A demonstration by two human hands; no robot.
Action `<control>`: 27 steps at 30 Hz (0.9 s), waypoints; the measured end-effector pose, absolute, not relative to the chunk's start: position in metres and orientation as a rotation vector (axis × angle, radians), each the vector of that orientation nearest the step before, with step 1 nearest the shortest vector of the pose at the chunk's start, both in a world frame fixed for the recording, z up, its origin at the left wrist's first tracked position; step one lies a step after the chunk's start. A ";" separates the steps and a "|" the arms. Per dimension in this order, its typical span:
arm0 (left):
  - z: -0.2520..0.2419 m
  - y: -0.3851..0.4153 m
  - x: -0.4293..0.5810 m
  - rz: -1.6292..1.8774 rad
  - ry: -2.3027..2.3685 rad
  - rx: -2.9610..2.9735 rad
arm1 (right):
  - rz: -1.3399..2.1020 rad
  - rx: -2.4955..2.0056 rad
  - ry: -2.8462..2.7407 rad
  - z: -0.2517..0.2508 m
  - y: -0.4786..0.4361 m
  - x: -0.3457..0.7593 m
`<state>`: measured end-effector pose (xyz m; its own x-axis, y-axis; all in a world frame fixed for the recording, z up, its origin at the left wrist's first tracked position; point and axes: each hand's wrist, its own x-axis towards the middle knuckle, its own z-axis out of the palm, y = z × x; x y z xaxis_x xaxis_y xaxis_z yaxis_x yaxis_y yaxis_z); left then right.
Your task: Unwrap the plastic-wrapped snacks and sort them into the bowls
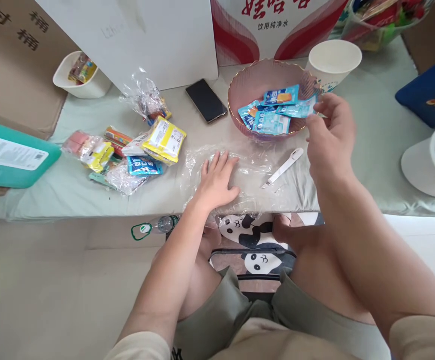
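My left hand (218, 181) lies flat with its fingers spread on a sheet of clear plastic (255, 167) at the table's front edge. At the right rim of a pink glass bowl (245, 82), my right hand (332, 135) has its fingers closed on the end of a blue packet (300, 107). Several other blue packets (272, 123) lie in the bowl. A white utility knife (284, 168) rests on the table between my hands. Left of the plastic is a pile of snacks, with a yellow packet (164, 140) on top.
A black phone (206, 101) lies left of the bowl, and a white paper cup (335, 62) stands behind its right side. Boxes line the back. A white bin (431, 160) is at the right, a small white tub (89, 90) at the back left.
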<state>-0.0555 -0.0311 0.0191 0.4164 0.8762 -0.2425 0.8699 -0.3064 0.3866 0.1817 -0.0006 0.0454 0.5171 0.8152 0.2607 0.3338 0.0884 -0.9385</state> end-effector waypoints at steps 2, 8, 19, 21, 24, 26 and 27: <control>0.020 -0.032 -0.054 0.003 1.485 2.209 | 0.355 -1.517 -1.183 0.036 -0.016 0.179; 0.019 -0.040 -0.044 0.008 1.599 2.178 | 0.297 -1.327 -2.124 0.024 -0.068 0.148; 0.008 -0.041 -0.061 0.295 1.995 1.935 | 0.343 -0.985 -2.712 0.016 -0.097 0.136; 0.008 -0.039 -0.065 0.310 2.028 1.901 | 0.350 -0.974 -2.721 0.012 -0.093 0.143; 0.010 -0.037 -0.071 0.327 2.061 1.868 | 0.345 -0.956 -2.698 0.011 -0.086 0.156; 0.013 -0.036 -0.074 0.360 2.080 1.861 | 0.345 -0.962 -2.657 0.013 -0.081 0.168; 0.015 -0.037 -0.077 0.396 2.083 1.867 | 0.349 -0.982 -2.632 0.013 -0.079 0.176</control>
